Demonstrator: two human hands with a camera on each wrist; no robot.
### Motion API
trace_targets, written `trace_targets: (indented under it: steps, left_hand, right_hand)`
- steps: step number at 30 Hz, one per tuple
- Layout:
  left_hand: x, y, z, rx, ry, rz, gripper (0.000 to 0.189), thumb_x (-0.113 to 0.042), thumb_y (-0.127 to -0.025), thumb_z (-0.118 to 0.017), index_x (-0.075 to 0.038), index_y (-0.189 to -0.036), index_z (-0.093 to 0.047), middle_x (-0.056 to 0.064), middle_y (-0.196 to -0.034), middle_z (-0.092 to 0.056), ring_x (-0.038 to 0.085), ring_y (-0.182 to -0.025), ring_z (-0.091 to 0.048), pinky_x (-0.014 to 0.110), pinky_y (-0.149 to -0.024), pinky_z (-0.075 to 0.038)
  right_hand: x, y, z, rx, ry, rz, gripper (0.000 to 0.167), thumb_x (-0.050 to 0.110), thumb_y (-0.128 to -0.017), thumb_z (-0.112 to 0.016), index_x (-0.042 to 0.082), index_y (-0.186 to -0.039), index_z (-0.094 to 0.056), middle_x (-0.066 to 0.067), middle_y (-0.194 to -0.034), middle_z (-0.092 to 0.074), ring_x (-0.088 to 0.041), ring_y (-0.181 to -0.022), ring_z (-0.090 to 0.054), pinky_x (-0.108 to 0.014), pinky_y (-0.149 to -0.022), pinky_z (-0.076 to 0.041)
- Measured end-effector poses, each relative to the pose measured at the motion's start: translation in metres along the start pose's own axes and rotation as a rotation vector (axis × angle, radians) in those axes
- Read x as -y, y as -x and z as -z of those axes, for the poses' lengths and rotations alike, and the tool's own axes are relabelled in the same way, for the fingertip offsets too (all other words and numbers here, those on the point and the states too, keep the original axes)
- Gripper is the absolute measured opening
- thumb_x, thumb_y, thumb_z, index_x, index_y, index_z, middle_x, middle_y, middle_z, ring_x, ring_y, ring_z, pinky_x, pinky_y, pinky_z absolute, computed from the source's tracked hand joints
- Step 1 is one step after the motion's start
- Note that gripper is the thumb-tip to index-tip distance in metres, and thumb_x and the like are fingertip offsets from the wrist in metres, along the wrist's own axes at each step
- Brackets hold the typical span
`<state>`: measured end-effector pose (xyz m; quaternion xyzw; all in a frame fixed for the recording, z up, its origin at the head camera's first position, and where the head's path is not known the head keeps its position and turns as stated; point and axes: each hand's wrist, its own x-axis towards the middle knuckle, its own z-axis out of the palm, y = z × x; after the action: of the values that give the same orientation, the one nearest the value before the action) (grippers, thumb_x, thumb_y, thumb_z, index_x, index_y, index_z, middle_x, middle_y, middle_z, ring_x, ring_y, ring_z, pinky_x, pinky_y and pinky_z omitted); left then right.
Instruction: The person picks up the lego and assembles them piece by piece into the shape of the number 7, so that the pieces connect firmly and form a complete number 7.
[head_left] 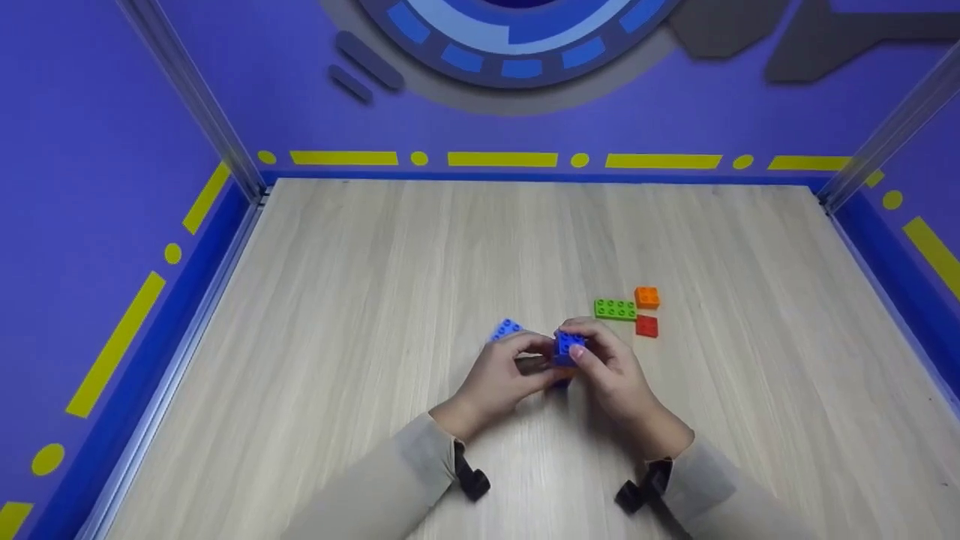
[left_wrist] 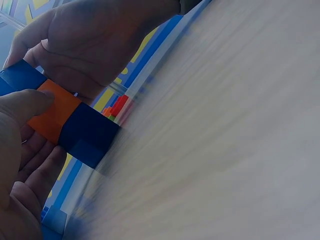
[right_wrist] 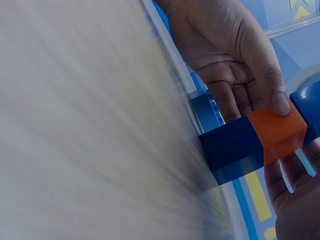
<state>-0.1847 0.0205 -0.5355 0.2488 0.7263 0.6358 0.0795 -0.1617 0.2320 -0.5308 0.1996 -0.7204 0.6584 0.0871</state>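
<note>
A short tower of toy building bricks stands between the two hands: a dark blue brick [right_wrist: 232,150] at the bottom, an orange brick [right_wrist: 280,132] in the middle and a blue brick [head_left: 568,346] on top. The left hand [head_left: 499,379] pinches the orange brick, its thumb lying across one side. With thumb and fingers the right hand [head_left: 619,379] grips the top blue brick, whose studs face up. The tower's base appears to touch the table. From the head view, the hands mostly hide the lower two bricks.
Just beyond the left hand lies another blue brick [head_left: 507,328], partly covered. A long green brick [head_left: 615,310], an orange brick [head_left: 647,298] and a red brick [head_left: 646,326] sit close together right of the hands. Blue panels enclose the wooden table [head_left: 375,262].
</note>
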Motion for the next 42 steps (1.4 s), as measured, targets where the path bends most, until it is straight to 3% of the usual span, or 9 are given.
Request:
trace_targets:
  steps: [13, 16, 19, 25, 31, 39, 42]
  left_hand:
    - [0.000, 0.001, 0.002, 0.008, -0.009, -0.010, 0.035, -0.013, -0.099, -0.090, -0.003, -0.130, -0.079, 0.012, -0.131, -0.081, 0.019, -0.128, -0.077, 0.025, -0.111, -0.064]
    - [-0.001, 0.001, 0.002, 0.014, -0.007, -0.011, 0.035, -0.013, -0.099, -0.090, -0.003, -0.131, -0.079, 0.012, -0.131, -0.081, 0.019, -0.128, -0.077, 0.026, -0.112, -0.064]
    - [-0.001, 0.001, 0.003, 0.018, -0.002, -0.007, 0.035, -0.012, -0.099, -0.090, -0.003, -0.131, -0.079, 0.012, -0.131, -0.081, 0.019, -0.128, -0.077, 0.027, -0.112, -0.064]
    - [-0.002, 0.001, 0.002, 0.012, -0.009, -0.012, 0.037, -0.012, -0.099, -0.090, -0.004, -0.133, -0.078, 0.013, -0.134, -0.078, 0.021, -0.129, -0.077, 0.027, -0.112, -0.064]
    - [-0.005, 0.002, 0.000, -0.002, 0.003, -0.076, 0.046, -0.013, -0.103, -0.085, -0.003, -0.144, -0.069, 0.015, -0.143, -0.069, 0.027, -0.130, -0.074, 0.032, -0.112, -0.066]
    - [-0.007, 0.004, 0.000, 0.005, -0.102, -0.142, 0.040, -0.022, -0.109, -0.079, -0.003, -0.142, -0.067, 0.014, -0.143, -0.067, 0.027, -0.132, -0.073, 0.032, -0.114, -0.064]
    - [-0.008, 0.003, -0.001, 0.021, -0.141, -0.151, 0.039, -0.023, -0.110, -0.077, -0.002, -0.141, -0.065, 0.015, -0.143, -0.066, 0.029, -0.133, -0.073, 0.033, -0.115, -0.064]
  right_hand:
    - [0.003, -0.002, 0.000, 0.033, 0.021, -0.040, 0.026, -0.007, -0.108, -0.061, 0.004, -0.128, -0.072, -0.012, -0.131, -0.067, -0.012, -0.122, -0.064, -0.018, -0.107, -0.057]
    - [0.005, -0.002, 0.001, 0.035, 0.023, -0.055, 0.024, -0.007, -0.108, -0.061, 0.001, -0.128, -0.072, -0.007, -0.130, -0.066, -0.012, -0.121, -0.064, -0.017, -0.106, -0.056]
    - [0.004, -0.004, 0.001, 0.047, 0.010, -0.047, 0.023, -0.008, -0.108, -0.059, -0.004, -0.129, -0.069, -0.003, -0.130, -0.065, -0.012, -0.119, -0.064, -0.017, -0.105, -0.056]
    - [0.001, -0.005, 0.001, 0.063, -0.018, -0.029, 0.024, -0.008, -0.108, -0.058, -0.004, -0.129, -0.068, -0.003, -0.129, -0.064, -0.012, -0.120, -0.063, -0.017, -0.106, -0.056]
    - [-0.002, -0.004, 0.006, 0.081, -0.040, -0.012, 0.024, -0.010, -0.107, -0.059, -0.011, -0.130, -0.066, 0.001, -0.128, -0.069, -0.013, -0.118, -0.066, -0.019, -0.104, -0.059]
    - [-0.006, -0.004, 0.012, 0.074, -0.081, -0.060, 0.024, -0.005, -0.106, -0.068, -0.013, -0.128, -0.066, 0.003, -0.122, -0.075, -0.014, -0.111, -0.070, -0.020, -0.097, -0.062]
    - [-0.008, -0.004, 0.015, 0.044, -0.070, -0.053, 0.021, -0.007, -0.108, -0.065, -0.017, -0.125, -0.065, 0.006, -0.120, -0.076, -0.011, -0.111, -0.071, -0.018, -0.100, -0.060]
